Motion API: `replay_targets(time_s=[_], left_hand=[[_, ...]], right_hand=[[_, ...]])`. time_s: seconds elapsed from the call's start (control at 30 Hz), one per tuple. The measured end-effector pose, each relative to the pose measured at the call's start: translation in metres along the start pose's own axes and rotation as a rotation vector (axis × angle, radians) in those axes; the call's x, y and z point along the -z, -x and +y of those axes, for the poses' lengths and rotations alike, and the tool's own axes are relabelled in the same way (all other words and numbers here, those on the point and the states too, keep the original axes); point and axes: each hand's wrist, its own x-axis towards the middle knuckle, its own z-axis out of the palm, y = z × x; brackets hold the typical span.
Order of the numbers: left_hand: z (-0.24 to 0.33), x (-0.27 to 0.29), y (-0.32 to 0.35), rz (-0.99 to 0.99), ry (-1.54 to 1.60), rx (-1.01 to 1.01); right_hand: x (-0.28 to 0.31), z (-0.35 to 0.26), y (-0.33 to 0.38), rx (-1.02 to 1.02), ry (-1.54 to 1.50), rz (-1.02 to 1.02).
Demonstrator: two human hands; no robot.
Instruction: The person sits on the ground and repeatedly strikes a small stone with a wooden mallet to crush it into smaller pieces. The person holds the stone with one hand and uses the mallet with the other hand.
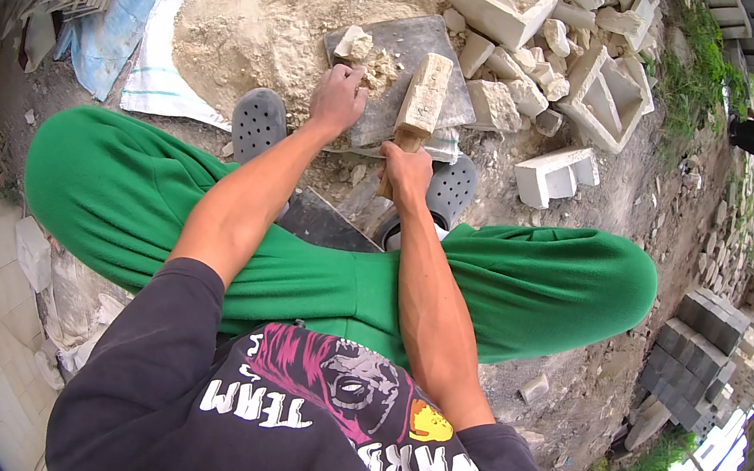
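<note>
Grey stone slab (401,73) is lying flat on the ground between the person's feet, and everything else is placed around it. On its far left corner a pale stone lump (354,42) is sitting among crumbs of broken stone. The left hand (337,98) is resting on the slab just below that lump, fingers curled together and pressing down on the rubble; whether it is pinching anything I cannot tell. The right hand (406,170) is at the slab's near edge, its grip clamped on the handle of a mallet (424,96), whose pale block head is lying across the slab's right half. Left of the slab a sand heap (254,12) is spreading over a white sheet (167,77). Beyond the slab and to its right, broken blocks (516,91) and hollow moulded pieces are piling up. Near the slab's lower corners two grey clogs (260,121) are showing, with green trousers (119,197) closer to the camera.
</note>
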Motion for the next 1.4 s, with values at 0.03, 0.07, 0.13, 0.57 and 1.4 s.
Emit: replay_targets(time_s=[0.03, 0.07, 0.13, 0.57, 1.4], left_hand=[[-0.001, -0.001, -0.002, -0.011, 0.010, -0.001], [-0.002, -0.002, -0.005, -0.021, 0.020, -0.002], [0.004, 0.001, -0.010, -0.018, 0.037, 0.002], [0.013, -0.001, -0.015, -0.009, 0.053, -0.015], [0.007, -0.003, -0.012, 0.027, 0.101, -0.033]], right_hand=[[-0.001, -0.001, -0.001, 0.003, 0.008, -0.003], [-0.001, -0.002, -0.002, 0.005, 0.016, -0.006], [-0.004, 0.004, -0.010, 0.030, 0.047, 0.001], [-0.006, -0.007, -0.002, 0.170, 0.130, -0.001], [0.000, -0.016, -0.003, 0.361, 0.216, 0.216]])
